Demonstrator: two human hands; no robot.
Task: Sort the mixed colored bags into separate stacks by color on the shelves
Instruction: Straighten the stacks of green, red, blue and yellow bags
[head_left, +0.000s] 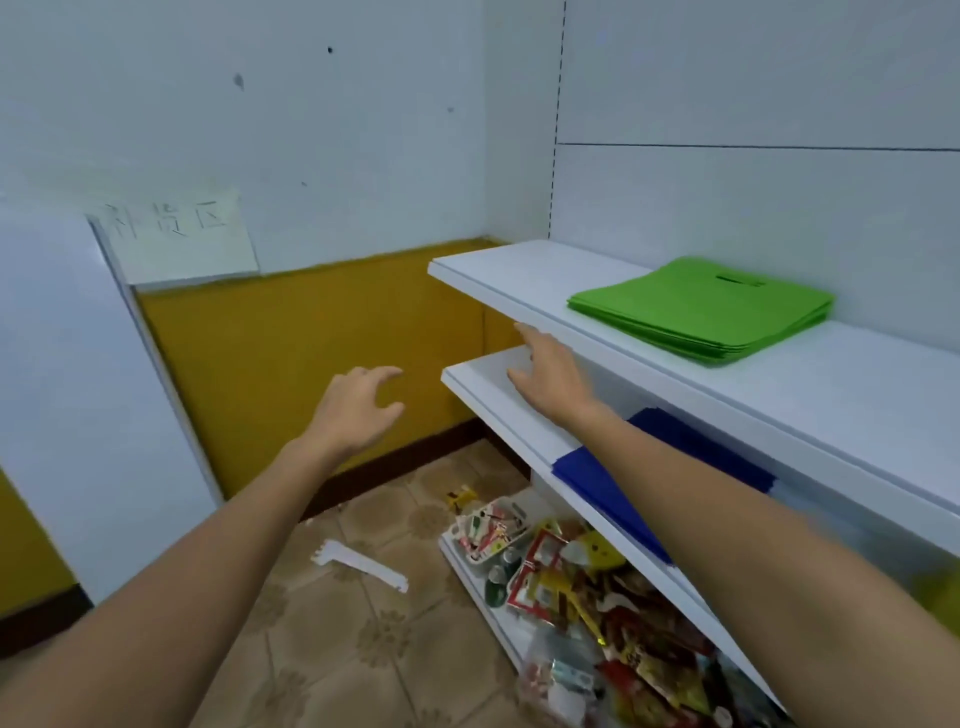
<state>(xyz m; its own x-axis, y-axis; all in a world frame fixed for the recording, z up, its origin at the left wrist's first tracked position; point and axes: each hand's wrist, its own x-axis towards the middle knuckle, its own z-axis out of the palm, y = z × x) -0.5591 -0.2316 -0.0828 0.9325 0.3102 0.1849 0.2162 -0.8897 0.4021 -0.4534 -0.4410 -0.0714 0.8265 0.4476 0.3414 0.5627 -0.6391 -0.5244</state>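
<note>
A white wall (311, 130) with a yellow lower band was seen above a tiled floor (322, 649). At the right, three white shelves were fixed one over another. On the top shelf (519, 280), a neat stack of green bags (701, 306) was laid flat, close to the back panel. On the middle shelf (488, 384), blue bags (613, 483) were spread, partly hidden by the right forearm. The bottom shelf (506, 626) was heaped with snacks (597, 597). The right hand (550, 374) was held over the middle shelf's bare left end, fingers straight and apart, with nothing gripped; contact could not be told. The left hand (353, 410) was held in the air left of the shelves, fingers loosely curled and apart, nothing held. A paper sign (182, 239) was stuck on the wall, and a white bracket (358, 564) was left on the floor.
</note>
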